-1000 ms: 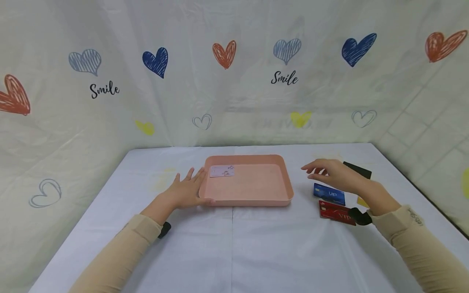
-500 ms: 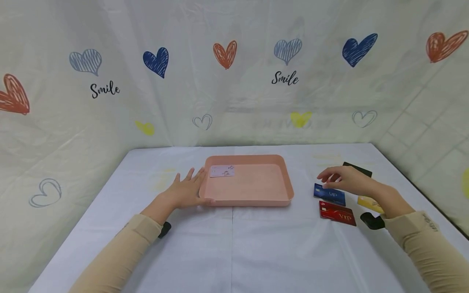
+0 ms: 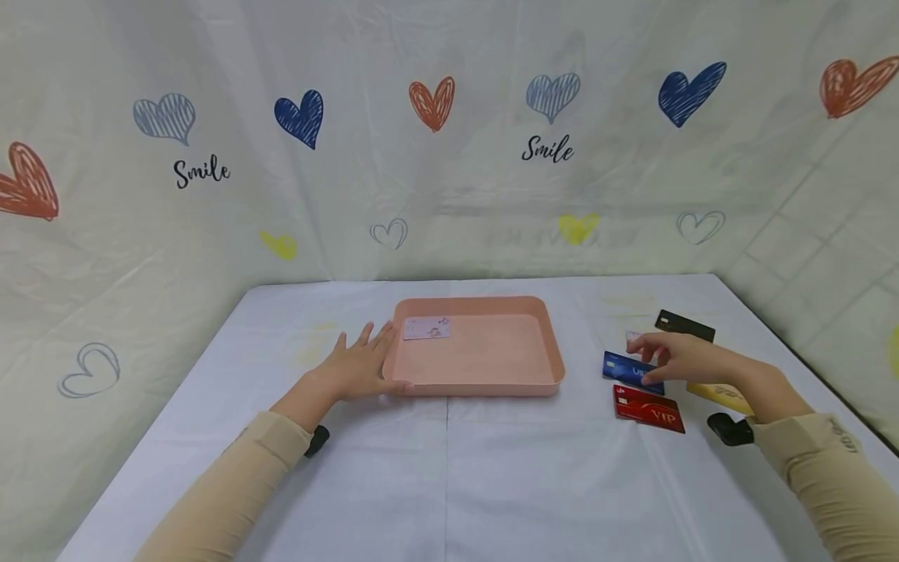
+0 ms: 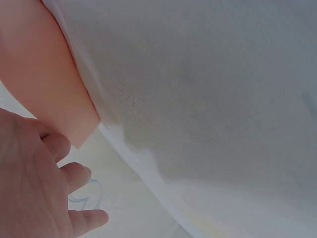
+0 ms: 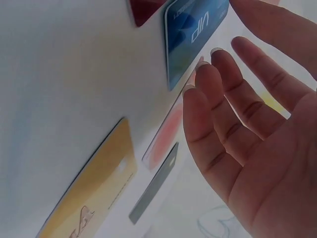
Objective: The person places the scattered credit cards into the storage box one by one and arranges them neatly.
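1. A beige left sleeve [image 3: 218, 488] is crossing above the white-covered bench [image 3: 168, 437], leading up to the left hand.
2. The left hand [image 3: 354, 368] is resting against the near tray end, its fingers spreading apart and its thumb lying along the front corner; it is gripping nothing.
3. A small pale card [image 3: 426, 328] is lying flat inside the tray, just to the right of the left hand's fingertips.
4. The pink tray [image 3: 502, 351] is sitting between the two hands, touching the left one and standing well apart from the right one.
5. A blue card [image 3: 621, 368] is lying under the right hand's thumb side, the thumb tip overlapping its right end in the head view; whether they are touching, I cannot tell.
6. A pinkish-white card [image 5: 168, 131] is lying just past the blue one, by the right hand's fingertips and partly hidden by them in the head view.
7. A red card [image 3: 648, 408] is lying nearer the person than the right thumb, just beside the blue card.
8. A black card [image 3: 687, 324] is lying just beyond the right hand's knuckles.
9. The right hand [image 3: 691, 359] is hovering over the cards, its fingers bending loosely and its thumb staying apart from them, with nothing visibly gripped.
10. A yellow card [image 3: 719, 396] is lying partly hidden below the right wrist.
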A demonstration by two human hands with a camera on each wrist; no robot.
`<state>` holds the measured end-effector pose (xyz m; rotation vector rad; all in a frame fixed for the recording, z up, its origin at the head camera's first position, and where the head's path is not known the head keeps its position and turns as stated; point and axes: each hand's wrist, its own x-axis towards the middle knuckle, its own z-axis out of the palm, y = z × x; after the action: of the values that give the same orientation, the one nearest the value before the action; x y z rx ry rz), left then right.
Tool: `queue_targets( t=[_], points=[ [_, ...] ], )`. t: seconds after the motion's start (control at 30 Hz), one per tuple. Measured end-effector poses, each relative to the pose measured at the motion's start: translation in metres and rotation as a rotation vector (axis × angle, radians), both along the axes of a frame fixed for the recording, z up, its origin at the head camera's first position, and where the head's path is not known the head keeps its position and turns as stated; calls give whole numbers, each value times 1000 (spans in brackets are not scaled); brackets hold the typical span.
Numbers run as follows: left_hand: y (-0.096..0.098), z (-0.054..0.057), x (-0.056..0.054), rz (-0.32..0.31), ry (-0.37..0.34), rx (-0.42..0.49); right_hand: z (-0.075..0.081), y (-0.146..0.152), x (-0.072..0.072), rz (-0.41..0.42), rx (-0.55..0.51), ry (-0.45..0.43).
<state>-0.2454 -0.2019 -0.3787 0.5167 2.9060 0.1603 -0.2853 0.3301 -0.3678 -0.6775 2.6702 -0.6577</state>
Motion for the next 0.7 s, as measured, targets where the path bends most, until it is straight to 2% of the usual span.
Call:
queue_targets(
  t=[0.3,0.53,0.7],
  points=[
    [0,-1,0,3,-8,9,-10,9,-4,-47,29,-70],
    [0,-1,1,11,-1,-6,-10,7,-8,-43,36,-34],
    [0,-1,-1,5,-3,0,-9,7,-9,-41,47,-62]
  ],
)
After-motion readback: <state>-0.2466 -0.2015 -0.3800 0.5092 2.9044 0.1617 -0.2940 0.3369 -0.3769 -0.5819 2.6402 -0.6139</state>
